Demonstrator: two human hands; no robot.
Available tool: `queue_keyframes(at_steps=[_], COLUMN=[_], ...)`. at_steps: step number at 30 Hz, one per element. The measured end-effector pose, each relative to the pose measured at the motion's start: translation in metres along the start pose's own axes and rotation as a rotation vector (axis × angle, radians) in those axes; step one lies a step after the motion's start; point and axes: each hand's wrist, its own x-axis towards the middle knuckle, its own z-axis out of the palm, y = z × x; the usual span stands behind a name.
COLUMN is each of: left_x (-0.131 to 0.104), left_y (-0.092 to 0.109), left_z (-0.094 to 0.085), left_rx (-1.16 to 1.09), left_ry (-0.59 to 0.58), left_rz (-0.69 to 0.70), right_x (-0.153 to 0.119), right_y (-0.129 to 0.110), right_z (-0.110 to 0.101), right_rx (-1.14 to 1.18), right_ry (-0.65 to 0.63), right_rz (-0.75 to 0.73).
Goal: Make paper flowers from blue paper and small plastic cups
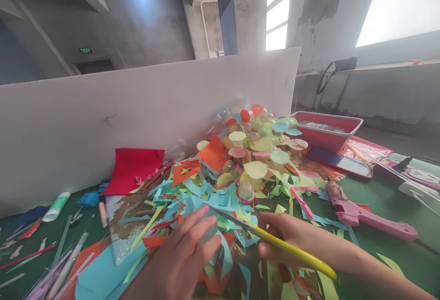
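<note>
In my right hand point(280, 233) is a pair of scissors point(292, 249), seen edge-on, with a yellow handle and thin metal blades pointing left. The fingers of my left hand point(185, 249) are bent around a piece of light blue paper point(194, 204), partly hidden behind them. The blade tips meet this paper by the left fingertips. Under both hands lies a heap of cut paper scraps point(220, 199) in blue, orange, yellow and green. Just beyond stands a pile of small clear cups with round paper pieces point(256, 169) stuck on them.
A pink hot glue gun point(374, 222) lies at right. Behind it are a phone point(340, 161) and a red basket point(323, 130). Red paper point(135, 169), a glue stick point(57, 206) and a blue tool point(90, 198) lie left. A white board point(144, 103) stands behind.
</note>
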Motion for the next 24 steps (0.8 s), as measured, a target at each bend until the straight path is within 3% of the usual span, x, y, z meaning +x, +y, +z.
queue_keyframes(at_steps=[17, 24], left_x=[-0.0032, -0.0004], left_y=[-0.0049, -0.0039], left_z=[0.0007, 0.002], left_rx=[-0.003, -0.066], left_ry=[0.047, 0.077], left_rz=[-0.03, -0.118], right_x=[0.0022, 0.0036], right_y=[0.0005, 0.0042], right_z=[0.0035, 0.0027], right_rx=[0.008, 0.046], right_ry=[0.034, 0.018], right_rz=[-0.027, -0.05])
